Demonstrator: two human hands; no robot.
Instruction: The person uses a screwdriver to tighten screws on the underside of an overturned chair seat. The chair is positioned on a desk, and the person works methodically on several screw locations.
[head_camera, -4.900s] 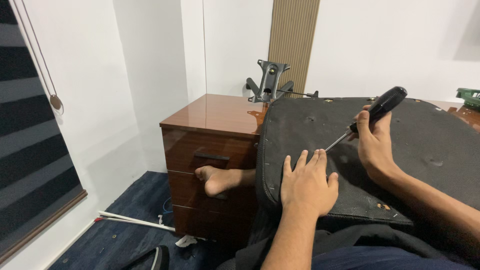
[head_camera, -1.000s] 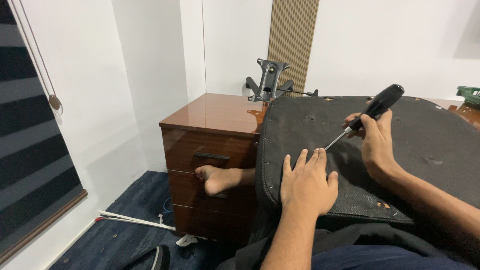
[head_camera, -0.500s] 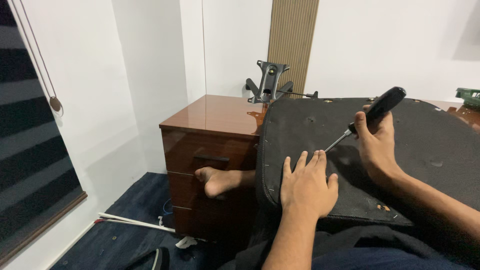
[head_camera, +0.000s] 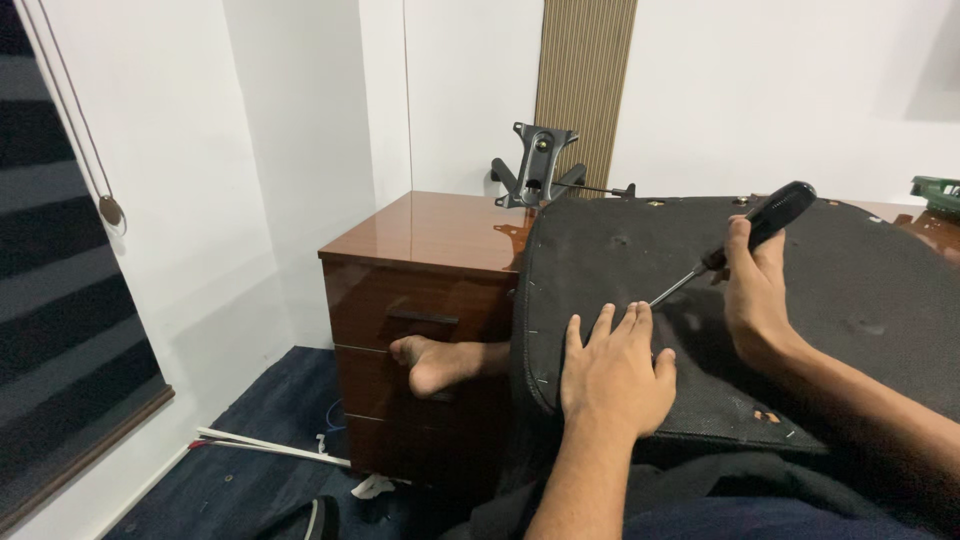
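Two hands work on one dark panel. The right hand (head_camera: 758, 292) is wrapped tight around the black handle of a screwdriver (head_camera: 745, 242), fingers closed on it. The tool's long axis runs on a slant: handle up and to the right, thin metal shaft down and to the left, its tip meeting the fabric just beside the fingertips of the left hand (head_camera: 615, 368). That left hand lies flat, fingers spread and holding nothing, pressed palm-down on the black upholstered seat panel (head_camera: 850, 300), which rests across the person's lap with its far edge against a glossy brown drawer cabinet (head_camera: 425, 250). The two hands are near each other but apart; the left is the nearer to the tip, the right sits higher and further along the shaft. A bare foot (head_camera: 435, 362) presses against the cabinet's drawer front, below the left hand. On the cabinet top, behind the panel's edge, stands a grey metal chair mechanism (head_camera: 540, 165). White strips (head_camera: 270, 445) lie on the dark blue carpet.
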